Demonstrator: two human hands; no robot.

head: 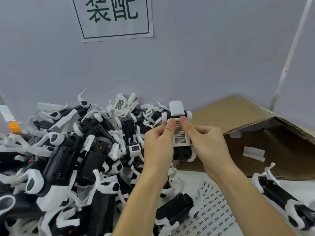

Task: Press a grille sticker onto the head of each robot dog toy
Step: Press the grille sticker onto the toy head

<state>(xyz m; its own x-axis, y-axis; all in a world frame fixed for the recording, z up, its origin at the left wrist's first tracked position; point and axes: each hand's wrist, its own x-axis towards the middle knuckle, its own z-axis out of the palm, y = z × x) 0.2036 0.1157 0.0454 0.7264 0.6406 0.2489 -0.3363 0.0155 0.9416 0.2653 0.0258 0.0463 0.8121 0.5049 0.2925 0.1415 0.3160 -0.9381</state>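
Note:
I hold one black-and-white robot dog toy up in front of me, above the table. My left hand and my right hand grip it from both sides. Both thumbs press on the top end of a grille sticker, a white patch with a dark grid, which lies on the toy's white head. A big heap of more robot dog toys fills the left half of the table. A sticker sheet with several small printed labels lies below my forearms.
An open cardboard box lies on its side at the right, with a loose white part inside. Two more toys lie at the lower right and lower middle. A grey partition wall with a paper sign stands behind. An orange block sits at the far left.

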